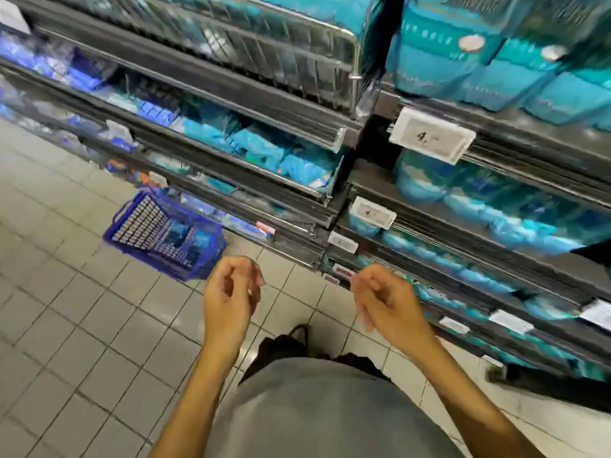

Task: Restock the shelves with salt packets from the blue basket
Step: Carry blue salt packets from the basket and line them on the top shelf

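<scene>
The blue basket (165, 238) sat on the tiled floor (66, 325) against the foot of the shelves (330, 226), with a few teal salt packets (185, 238) lying in it. Teal packets also filled the shelf tiers above and to my right, behind white price tags (431, 137). My left hand (229, 292) and my right hand (385, 300) hung apart in front of me, near the basket, fingers loosely curled and holding nothing
</scene>
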`<state>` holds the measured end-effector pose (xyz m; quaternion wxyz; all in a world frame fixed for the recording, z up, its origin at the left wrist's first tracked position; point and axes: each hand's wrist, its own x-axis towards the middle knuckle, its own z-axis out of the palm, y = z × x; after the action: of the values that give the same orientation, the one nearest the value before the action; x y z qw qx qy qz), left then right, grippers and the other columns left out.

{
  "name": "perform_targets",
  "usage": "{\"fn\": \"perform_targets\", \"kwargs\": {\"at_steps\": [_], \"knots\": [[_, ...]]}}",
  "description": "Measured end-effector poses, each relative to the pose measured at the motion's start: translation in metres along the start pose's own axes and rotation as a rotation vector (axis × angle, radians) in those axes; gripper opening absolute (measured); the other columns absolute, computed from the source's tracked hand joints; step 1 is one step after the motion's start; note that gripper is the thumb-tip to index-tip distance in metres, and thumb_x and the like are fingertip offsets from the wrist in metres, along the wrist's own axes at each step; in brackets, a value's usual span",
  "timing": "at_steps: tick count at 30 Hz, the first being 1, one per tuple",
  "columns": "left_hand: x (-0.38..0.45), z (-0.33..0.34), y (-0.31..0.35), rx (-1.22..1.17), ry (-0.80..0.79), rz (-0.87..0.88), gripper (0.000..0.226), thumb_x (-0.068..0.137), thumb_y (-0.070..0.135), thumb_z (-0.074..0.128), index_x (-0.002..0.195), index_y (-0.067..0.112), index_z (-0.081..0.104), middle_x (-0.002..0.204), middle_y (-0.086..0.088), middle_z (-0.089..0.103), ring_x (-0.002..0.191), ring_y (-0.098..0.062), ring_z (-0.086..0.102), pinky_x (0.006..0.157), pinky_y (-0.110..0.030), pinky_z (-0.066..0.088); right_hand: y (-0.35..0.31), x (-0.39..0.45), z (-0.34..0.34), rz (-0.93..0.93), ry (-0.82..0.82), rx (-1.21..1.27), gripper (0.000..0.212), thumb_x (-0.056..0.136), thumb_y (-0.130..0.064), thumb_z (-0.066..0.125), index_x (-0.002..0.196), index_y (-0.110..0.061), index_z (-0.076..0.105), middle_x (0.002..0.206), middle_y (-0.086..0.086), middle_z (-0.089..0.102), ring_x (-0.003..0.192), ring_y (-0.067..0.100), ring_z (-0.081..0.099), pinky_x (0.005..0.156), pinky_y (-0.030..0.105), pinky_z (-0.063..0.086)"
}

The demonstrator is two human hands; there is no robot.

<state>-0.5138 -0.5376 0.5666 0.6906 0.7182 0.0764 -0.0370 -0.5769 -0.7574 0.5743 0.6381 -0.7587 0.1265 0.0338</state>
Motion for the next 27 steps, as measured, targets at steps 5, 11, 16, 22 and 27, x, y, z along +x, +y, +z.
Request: {"fn": "perform_targets", "kwargs": {"at_steps": [5, 11, 16, 22, 27], "knots": [[-0.041, -0.015, -0.029, 0.024, 0.178, -0.112, 0.032, 0.103, 0.007, 0.043, 0.075, 0.014, 0.056, 0.064, 0.003, 0.058, 0.048, -0.013, 0.042, 0.042, -0.022, 0.031, 0.040, -0.018, 0.010, 0.102, -0.173, -0.004, 0.036, 0.100, -0.017, 0.059, 0.067, -0.030, 0.056, 0.055, -0.007, 0.050, 0.051, 0.007, 0.045, 0.052, 0.024, 0.041], [-0.088, -0.047, -0.038, 0.059, 0.381, -0.234, 0.034, 0.108, 0.017, 0.037, 0.085, 0.002, 0.057, 0.065, 0.004, 0.059, 0.053, -0.015, 0.046, 0.044, -0.020, 0.036, 0.052, -0.012, 0.056, 0.074, -0.328, -0.193, 0.040, 0.100, -0.011, 0.052, 0.061, -0.022, 0.049, 0.050, -0.005, 0.051, 0.044, 0.003, 0.047, 0.049, 0.015, 0.042], [-0.115, -0.091, -0.051, 0.045, 0.621, -0.323, 0.041, 0.108, 0.027, 0.037, 0.088, 0.000, 0.060, 0.071, -0.010, 0.060, 0.055, -0.018, 0.047, 0.045, -0.025, 0.036, 0.032, 0.011, 0.116, 0.067, -0.481, -0.114, 0.045, 0.102, -0.012, 0.053, 0.059, -0.026, 0.050, 0.048, -0.006, 0.048, 0.045, 0.005, 0.045, 0.049, 0.018, 0.040], [-0.126, -0.144, -0.066, -0.039, 0.835, -0.327, 0.044, 0.105, 0.036, 0.036, 0.086, 0.004, 0.059, 0.065, -0.002, 0.060, 0.051, -0.014, 0.047, 0.041, -0.020, 0.035, -0.003, 0.052, 0.206, 0.050, -0.599, -0.029, 0.032, 0.090, -0.026, 0.056, 0.061, -0.017, 0.048, 0.053, 0.006, 0.048, 0.045, 0.017, 0.044, 0.044, 0.023, 0.037], [-0.113, -0.213, -0.089, -0.074, 0.963, -0.397, 0.034, 0.105, 0.037, 0.040, 0.083, 0.022, 0.062, 0.067, 0.003, 0.065, 0.052, -0.009, 0.054, 0.041, -0.022, 0.038, -0.014, 0.084, 0.294, -0.004, -0.642, -0.072, 0.035, 0.100, -0.020, 0.058, 0.066, -0.013, 0.054, 0.052, 0.008, 0.052, 0.042, 0.018, 0.049, 0.041, 0.019, 0.038]]}}
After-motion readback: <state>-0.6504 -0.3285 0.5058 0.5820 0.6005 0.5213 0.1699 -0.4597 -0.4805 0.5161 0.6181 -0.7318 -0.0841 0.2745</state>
